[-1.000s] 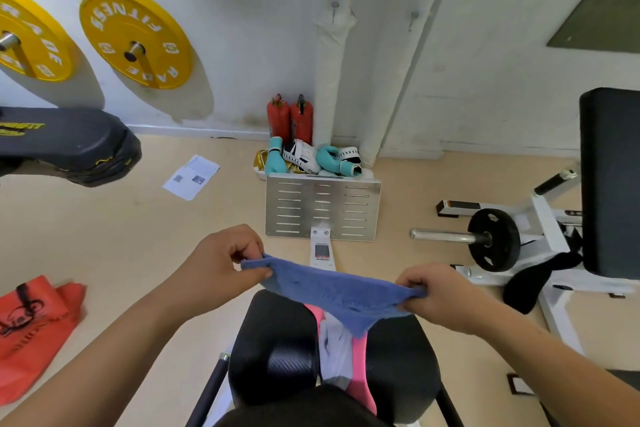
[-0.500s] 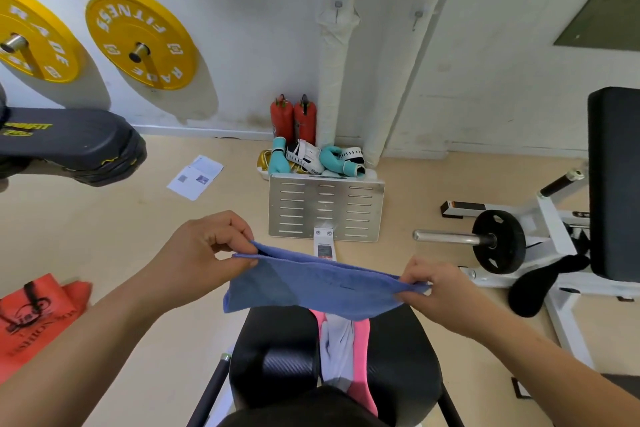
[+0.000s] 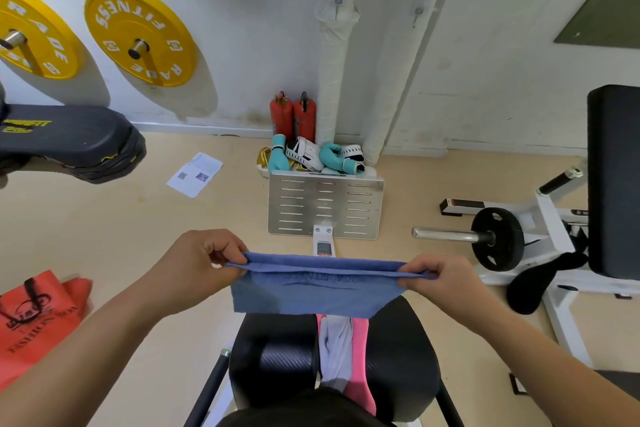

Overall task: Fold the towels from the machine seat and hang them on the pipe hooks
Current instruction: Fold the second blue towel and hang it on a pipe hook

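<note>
A blue towel (image 3: 313,288) hangs flat and doubled over, stretched between my hands above the black machine seat (image 3: 277,360). My left hand (image 3: 201,263) pinches its upper left corner and my right hand (image 3: 440,276) pinches the upper right corner. On the seat's middle lie a white towel (image 3: 334,347) and a pink towel (image 3: 362,367), partly hidden by the blue one. Two white pipes stand against the far wall, each with a small metal hook, the left hook (image 3: 337,5) and the right hook (image 3: 418,14).
A slotted metal footplate (image 3: 325,206) stands ahead of the seat, with boxing gloves (image 3: 308,158) and two red extinguishers (image 3: 292,116) behind it. A black pad (image 3: 69,140) juts in at left. A white weight machine (image 3: 519,236) is at right. An orange bag (image 3: 38,312) lies on the floor.
The towel went from a loose sagging bundle to a flat doubled sheet. My hands moved apart and pulled its top edge straight and level.
</note>
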`<state>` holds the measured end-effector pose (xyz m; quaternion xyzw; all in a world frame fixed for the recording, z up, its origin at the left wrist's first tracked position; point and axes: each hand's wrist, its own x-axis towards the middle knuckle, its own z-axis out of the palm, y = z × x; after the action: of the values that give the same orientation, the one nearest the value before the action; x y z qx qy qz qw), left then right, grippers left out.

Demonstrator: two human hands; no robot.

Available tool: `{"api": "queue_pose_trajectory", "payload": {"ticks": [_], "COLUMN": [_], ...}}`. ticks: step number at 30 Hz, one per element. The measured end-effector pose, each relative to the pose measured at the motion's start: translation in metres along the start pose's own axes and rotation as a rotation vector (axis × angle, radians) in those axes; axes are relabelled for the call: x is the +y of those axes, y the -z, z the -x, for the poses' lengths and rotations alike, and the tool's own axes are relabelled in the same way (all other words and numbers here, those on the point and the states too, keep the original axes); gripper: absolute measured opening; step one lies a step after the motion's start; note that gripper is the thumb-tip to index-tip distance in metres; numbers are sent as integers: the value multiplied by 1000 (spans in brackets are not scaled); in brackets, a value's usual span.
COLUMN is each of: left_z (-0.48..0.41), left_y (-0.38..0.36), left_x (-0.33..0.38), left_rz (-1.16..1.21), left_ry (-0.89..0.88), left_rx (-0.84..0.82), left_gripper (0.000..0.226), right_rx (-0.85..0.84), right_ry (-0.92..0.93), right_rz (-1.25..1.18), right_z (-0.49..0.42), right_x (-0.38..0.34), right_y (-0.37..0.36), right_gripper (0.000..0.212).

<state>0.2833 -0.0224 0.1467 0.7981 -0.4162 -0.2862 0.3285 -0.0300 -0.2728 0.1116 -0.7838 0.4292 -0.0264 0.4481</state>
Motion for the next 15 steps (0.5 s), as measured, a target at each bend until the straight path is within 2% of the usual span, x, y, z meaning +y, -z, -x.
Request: {"api": "queue_pose_trajectory", "payload": {"ticks": [3,5,11,13,15], "left_z": [-7,-15,-38,-36,-30], "left_y": [-1,-1,15,18,16], "left_x": [-4,-1,26,27,19], "left_rz": [39,50,-15,-46,-101], "left_ry": [49,76,11,-23,-51], "left_rx": [-1,12,110,88,25], "left_gripper": [38,38,25,31,38], "right_rx": [66,93,255,303,264], "right_ry": [3,26,136,175,178], "right_rz": [-153,-168,-52,-11,7], "right_z": [-1,-6,-17,-13,-2], "right_x": [-8,-17,-49,-51,-46], "right_y": [6,10,29,31,27], "right_gripper": [17,21,32,33,34]}}
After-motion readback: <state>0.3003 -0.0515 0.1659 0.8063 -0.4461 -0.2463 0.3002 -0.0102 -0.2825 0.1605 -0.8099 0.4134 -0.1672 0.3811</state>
